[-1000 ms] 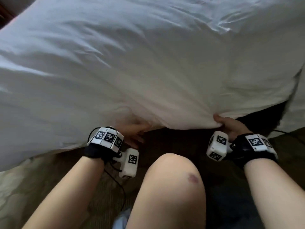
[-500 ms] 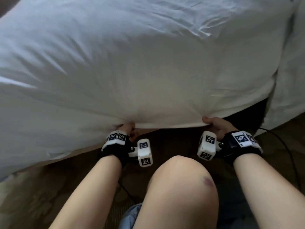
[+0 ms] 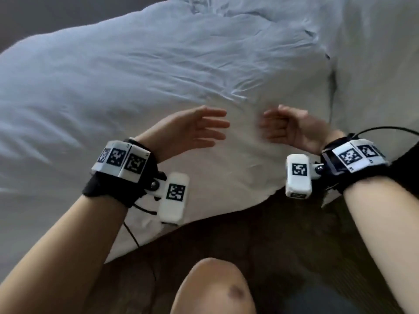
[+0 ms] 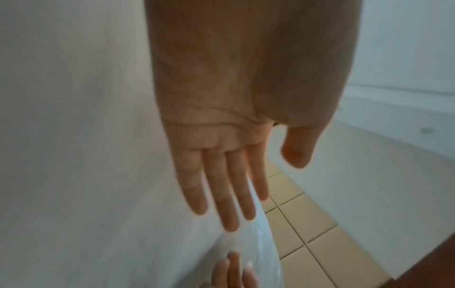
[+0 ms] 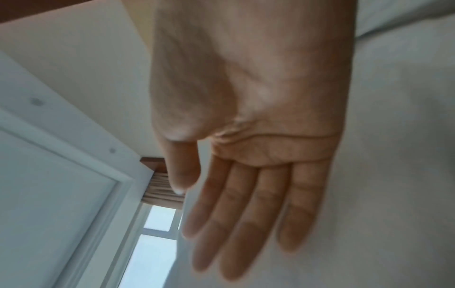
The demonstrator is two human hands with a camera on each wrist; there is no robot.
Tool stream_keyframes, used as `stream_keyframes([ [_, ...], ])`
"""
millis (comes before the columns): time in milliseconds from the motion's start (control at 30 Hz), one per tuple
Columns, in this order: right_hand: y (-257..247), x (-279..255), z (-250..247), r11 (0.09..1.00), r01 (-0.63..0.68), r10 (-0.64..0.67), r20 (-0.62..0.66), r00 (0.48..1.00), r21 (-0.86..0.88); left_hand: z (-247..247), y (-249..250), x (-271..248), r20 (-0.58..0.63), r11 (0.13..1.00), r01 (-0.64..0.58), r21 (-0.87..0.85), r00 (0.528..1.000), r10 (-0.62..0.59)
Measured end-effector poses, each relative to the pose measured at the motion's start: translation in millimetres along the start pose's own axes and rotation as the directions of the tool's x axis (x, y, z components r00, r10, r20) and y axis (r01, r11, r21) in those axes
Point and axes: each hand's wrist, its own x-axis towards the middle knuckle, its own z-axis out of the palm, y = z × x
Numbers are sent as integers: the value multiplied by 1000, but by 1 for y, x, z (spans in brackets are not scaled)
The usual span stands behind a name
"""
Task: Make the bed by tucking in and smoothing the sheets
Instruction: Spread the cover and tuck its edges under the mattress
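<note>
A white sheet (image 3: 140,71) covers the bed, creased across the top, its lower edge hanging loose above the dark floor (image 3: 283,241). The left hand (image 3: 192,130) and right hand (image 3: 288,128) hover just above it, palms facing, fingers straight, side by side, holding nothing. To smooth well, I'd lay both palms flat and sweep outward from the middle, then tuck the hanging edge under
</note>
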Motion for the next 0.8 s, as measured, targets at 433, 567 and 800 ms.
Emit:
stream_keyframes([
  [433, 51, 57, -8, 917, -211, 192, -91, 977, -339, -34, -111, 45, 98, 922, 306, -237, 952, -291],
  [567, 78, 53, -11, 842, -321, 290, -138, 947, -434, -30, -134, 42, 137, 875, 424, -233, 905, -402],
  [800, 105, 31, -26, 709, -420, 339, -249, 907, -566, -15, -154, 43, 108, 822, 564, -75, 824, -556],
])
